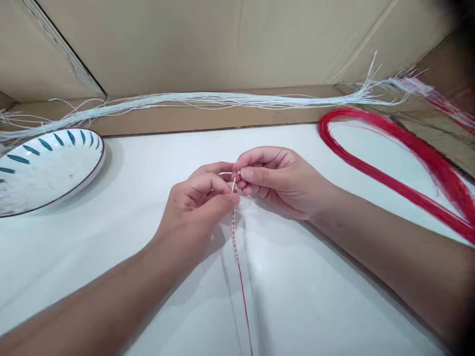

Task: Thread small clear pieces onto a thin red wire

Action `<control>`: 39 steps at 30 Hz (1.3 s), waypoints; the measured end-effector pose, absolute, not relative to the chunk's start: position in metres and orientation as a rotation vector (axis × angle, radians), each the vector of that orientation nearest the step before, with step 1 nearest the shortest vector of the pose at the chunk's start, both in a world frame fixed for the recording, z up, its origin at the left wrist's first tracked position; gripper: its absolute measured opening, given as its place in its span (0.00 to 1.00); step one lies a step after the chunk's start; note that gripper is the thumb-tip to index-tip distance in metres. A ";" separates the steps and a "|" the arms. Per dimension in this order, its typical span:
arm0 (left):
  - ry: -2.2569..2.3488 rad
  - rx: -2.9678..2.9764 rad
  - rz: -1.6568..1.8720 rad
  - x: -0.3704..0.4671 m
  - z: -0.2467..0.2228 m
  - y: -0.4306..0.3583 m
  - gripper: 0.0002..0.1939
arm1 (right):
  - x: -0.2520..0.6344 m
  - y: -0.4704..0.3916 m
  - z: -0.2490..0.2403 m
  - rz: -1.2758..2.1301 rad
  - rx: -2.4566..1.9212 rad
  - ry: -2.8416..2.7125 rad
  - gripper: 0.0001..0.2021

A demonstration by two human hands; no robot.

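My left hand (202, 200) pinches a thin red cord (243, 291) between thumb and forefinger at the middle of the table. Just below the thumb, the cord shows a stretch of small red and white segments, and from there it runs plain red toward me. A short white tip stands up above the left thumb. My right hand (276, 180) meets the left one, thumb and forefinger closed on a tiny pale piece too small to name. The fingers of both hands nearly touch and partly hide the cord's upper end.
On the left stands an oval white plate (48, 173) with green leaf marks, holding small whitish bits. A bundle of white strands (222, 99) stretches along the cardboard (208, 121) at the back. Looped red cords (356, 163) lie on the right of the white table (304, 296).
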State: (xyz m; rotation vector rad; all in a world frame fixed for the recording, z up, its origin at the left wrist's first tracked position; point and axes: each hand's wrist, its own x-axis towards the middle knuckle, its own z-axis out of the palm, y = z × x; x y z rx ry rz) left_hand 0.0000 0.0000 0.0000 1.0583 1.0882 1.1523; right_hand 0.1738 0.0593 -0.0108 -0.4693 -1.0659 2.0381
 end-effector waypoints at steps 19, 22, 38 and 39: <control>1.123 1.020 1.148 0.003 0.002 -0.002 0.10 | 0.175 0.059 -0.010 2.045 -0.568 -1.026 0.03; 1.140 1.036 1.143 0.003 0.001 -0.001 0.10 | 0.175 0.059 -0.011 2.047 -0.566 -1.001 0.03; 1.122 1.040 1.142 0.003 0.002 -0.002 0.11 | 0.175 0.057 -0.006 1.932 -0.663 -1.114 0.02; 1.120 1.033 1.142 0.003 0.002 -0.002 0.11 | 0.174 0.057 -0.006 1.927 -0.662 -1.118 0.03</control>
